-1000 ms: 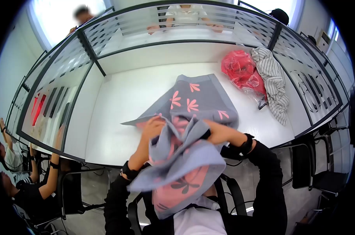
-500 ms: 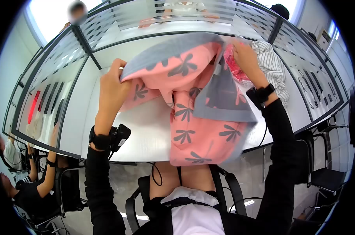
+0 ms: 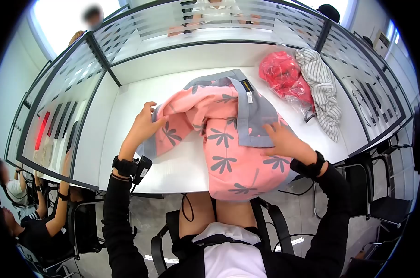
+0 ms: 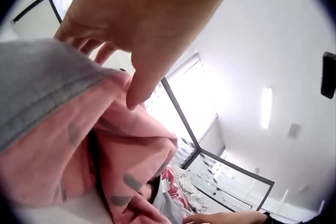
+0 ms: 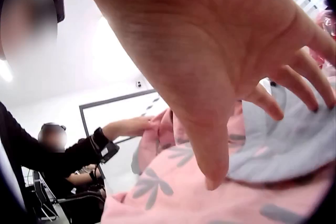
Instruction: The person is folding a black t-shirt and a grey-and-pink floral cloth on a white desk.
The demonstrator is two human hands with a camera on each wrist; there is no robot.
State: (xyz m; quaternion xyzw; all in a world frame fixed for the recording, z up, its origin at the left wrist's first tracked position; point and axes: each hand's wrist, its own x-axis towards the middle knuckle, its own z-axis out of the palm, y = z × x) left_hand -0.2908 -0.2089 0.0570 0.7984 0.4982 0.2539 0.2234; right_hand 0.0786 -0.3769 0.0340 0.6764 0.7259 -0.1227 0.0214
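Observation:
A pink cloth (image 3: 224, 139) with grey leaf prints and grey borders lies rumpled on the white table, its near end hanging over the front edge. A grey flap (image 3: 256, 116) bearing a black label and a white tag is folded over at its upper right. At the cloth's left end is my left hand (image 3: 143, 125), thumb apart from the fingers and tip right at the fabric; the cloth's edge hides some fingertips in the left wrist view. My right hand (image 3: 286, 141) is spread with its fingers over the grey flap, palm facing the cloth.
A red item in clear plastic (image 3: 282, 74) and a striped grey-white cloth (image 3: 319, 83) lie at the back right. Low white walls with frosted, black-framed panels (image 3: 210, 44) surround the table. Cables hang by the front edge. Other people sit beyond the panels and at left.
The cloth, bunched at the chest with its grey side showing, was swung open pink side up and has settled onto the table. My hands have loosened and the right has come nearer me.

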